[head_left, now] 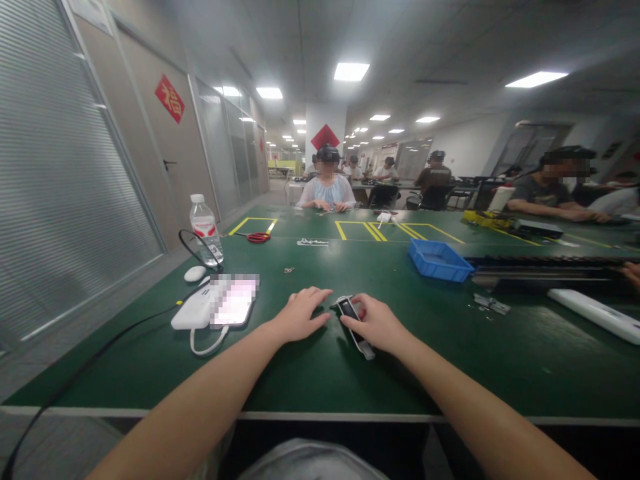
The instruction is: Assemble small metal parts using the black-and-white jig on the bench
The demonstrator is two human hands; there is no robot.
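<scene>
My right hand (379, 325) grips a narrow white-framed part with a dark middle (347, 309), thumb on one side and fingers on the other. The part is tilted above the green table, with its grey lower end pointing toward me. My left hand (303, 315) is just left of the part's upper end, fingers stretched and thumb apart. It holds nothing that I can see. Just beyond both hands lie a few tiny metal pieces (289, 270) on the tabletop.
A blue tray (440, 260) stands right of centre, near loose metal parts (493, 304) and a long white bar (595, 313). At left are a water bottle (206, 233), white power bank (193, 310), phone (237, 307) and cables. Red-handled scissors (259, 237) lie farther back. Other people sit beyond.
</scene>
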